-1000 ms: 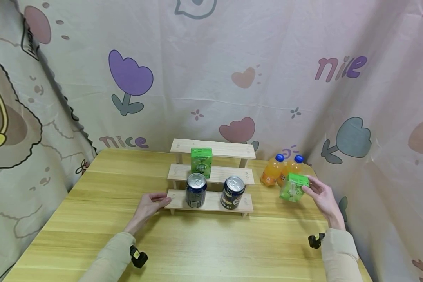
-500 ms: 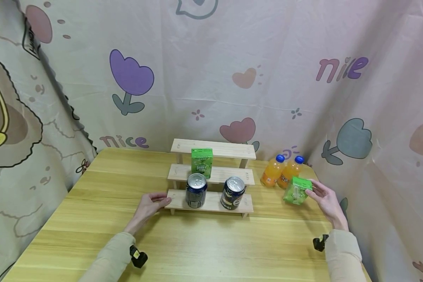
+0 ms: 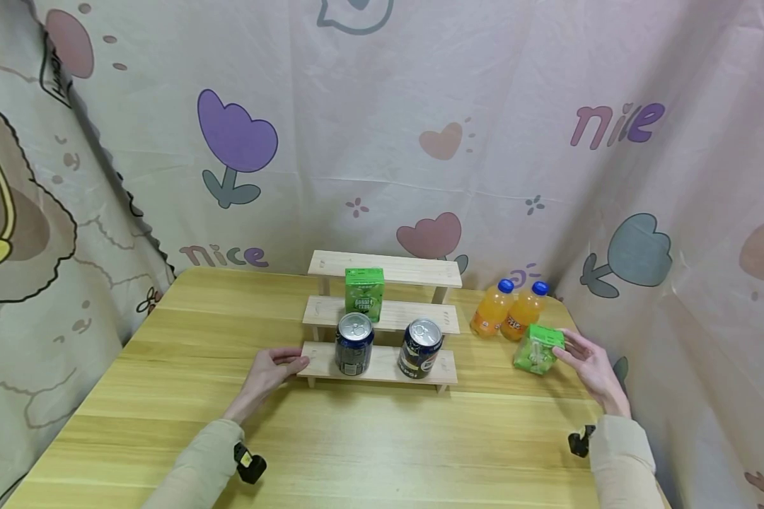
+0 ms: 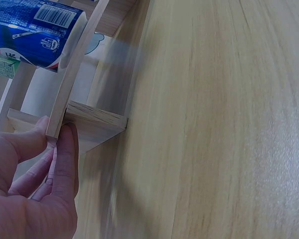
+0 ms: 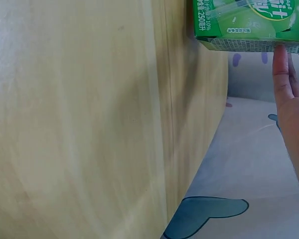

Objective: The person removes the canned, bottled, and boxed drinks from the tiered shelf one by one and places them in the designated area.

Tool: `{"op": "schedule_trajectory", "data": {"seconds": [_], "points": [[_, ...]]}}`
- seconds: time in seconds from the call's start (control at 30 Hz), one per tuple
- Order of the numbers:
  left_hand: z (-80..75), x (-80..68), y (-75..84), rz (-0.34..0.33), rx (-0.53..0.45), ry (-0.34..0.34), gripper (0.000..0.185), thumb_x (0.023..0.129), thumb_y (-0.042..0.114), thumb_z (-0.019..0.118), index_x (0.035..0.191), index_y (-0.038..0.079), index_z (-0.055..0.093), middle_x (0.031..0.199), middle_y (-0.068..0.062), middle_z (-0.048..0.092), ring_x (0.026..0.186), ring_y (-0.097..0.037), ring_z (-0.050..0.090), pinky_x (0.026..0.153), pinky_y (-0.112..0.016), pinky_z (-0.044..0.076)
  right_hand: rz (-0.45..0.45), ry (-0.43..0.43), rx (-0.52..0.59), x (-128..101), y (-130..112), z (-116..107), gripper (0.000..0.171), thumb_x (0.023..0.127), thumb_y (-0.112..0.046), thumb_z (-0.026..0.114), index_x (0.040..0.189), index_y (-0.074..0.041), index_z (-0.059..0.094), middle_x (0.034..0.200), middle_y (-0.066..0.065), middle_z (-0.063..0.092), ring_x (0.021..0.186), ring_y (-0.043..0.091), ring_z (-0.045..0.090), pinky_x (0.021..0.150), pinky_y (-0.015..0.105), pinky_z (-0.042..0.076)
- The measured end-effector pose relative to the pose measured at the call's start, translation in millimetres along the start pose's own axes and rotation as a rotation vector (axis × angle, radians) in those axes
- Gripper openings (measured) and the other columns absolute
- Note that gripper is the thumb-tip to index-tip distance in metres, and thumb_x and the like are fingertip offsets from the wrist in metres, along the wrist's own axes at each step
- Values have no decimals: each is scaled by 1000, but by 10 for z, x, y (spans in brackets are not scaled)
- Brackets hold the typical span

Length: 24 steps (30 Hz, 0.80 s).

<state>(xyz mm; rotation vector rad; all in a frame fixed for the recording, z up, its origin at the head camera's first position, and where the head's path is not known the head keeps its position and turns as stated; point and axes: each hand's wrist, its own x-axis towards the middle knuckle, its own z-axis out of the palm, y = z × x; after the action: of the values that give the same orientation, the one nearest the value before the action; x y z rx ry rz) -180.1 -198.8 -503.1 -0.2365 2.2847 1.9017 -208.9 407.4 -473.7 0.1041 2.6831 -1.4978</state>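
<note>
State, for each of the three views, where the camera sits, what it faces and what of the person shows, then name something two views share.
Head: worn on the head, looking forward and down at the table, rack, both forearms and hands.
Left wrist: at the left hand, facing the rack's end; fingers pinch its lowest board.
Right wrist: at the right hand, facing the table edge and a green carton that the fingers touch.
Shared: the carton shows in head and right wrist views.
</note>
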Motion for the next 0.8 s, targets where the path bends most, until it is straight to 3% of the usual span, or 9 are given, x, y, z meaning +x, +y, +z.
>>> {"op": "schedule_trajectory", "data": {"seconds": [0.07, 0.17, 0.27, 0.47, 0.57, 0.63, 0.7, 0.8], "points": [[2, 0, 1, -2, 0, -1, 48, 96, 10, 73, 133, -17, 57, 112, -22, 76, 83, -4, 69, 75, -21, 61, 0, 1, 2, -4, 12, 1, 75, 103, -36, 63, 158, 3, 31, 162, 33, 30, 141, 30, 47, 118, 68, 32], [4, -1, 2, -3, 2, -2, 48, 96, 10, 73, 133, -17, 57, 113, -23, 75, 83, -4, 69, 75, -21, 61, -3, 6, 2, -12, 30, -2, 74, 103, -37, 64, 158, 1, 33, 163, 31, 33, 127, 3, 51, 118, 68, 33], [5, 1, 2, -2, 5, -4, 48, 96, 11, 73, 132, -17, 58, 113, -23, 75, 83, -4, 69, 75, -21, 61, -10, 9, -2, -15, 42, -4, 73, 103, -37, 64, 157, 1, 34, 162, 30, 35, 113, -15, 44, 118, 67, 34], [2, 16, -4, 2, 3, -4, 47, 96, 11, 72, 131, -18, 58, 111, -20, 76, 82, -3, 68, 74, -20, 60, -12, -7, 3, -2, 44, -19, 75, 104, -37, 63, 159, 3, 31, 163, 32, 30, 125, -3, 46, 118, 69, 31], [1, 11, -5, 2, 2, -6, 47, 97, 11, 72, 132, -18, 58, 111, -19, 77, 82, -2, 68, 74, -20, 60, -19, -29, 5, 10, 35, -41, 74, 105, -36, 61, 159, 2, 29, 164, 31, 28, 126, -5, 46, 119, 67, 31], [0, 5, -4, -1, -1, -5, 48, 96, 11, 72, 132, -17, 58, 110, -18, 77, 82, -3, 68, 73, -20, 60, -30, -42, -13, 19, 26, -59, 73, 106, -36, 59, 160, 1, 28, 164, 31, 28, 123, -10, 44, 121, 57, 35], [-1, 0, -1, -5, -4, -4, 48, 96, 10, 72, 132, -17, 57, 109, -17, 77, 81, -3, 68, 73, -20, 60, -44, -54, -26, 28, 22, -76, 72, 106, -37, 58, 160, 0, 28, 165, 30, 28, 121, -15, 43, 120, 40, 42], [-3, -1, 3, -5, -5, -4, 48, 97, 10, 72, 133, -17, 57, 109, -16, 77, 81, -3, 68, 72, -19, 59, -60, -67, -25, 35, 18, -93, 71, 106, -37, 57, 161, -2, 28, 165, 29, 28, 121, -18, 43, 106, 16, 48]]}}
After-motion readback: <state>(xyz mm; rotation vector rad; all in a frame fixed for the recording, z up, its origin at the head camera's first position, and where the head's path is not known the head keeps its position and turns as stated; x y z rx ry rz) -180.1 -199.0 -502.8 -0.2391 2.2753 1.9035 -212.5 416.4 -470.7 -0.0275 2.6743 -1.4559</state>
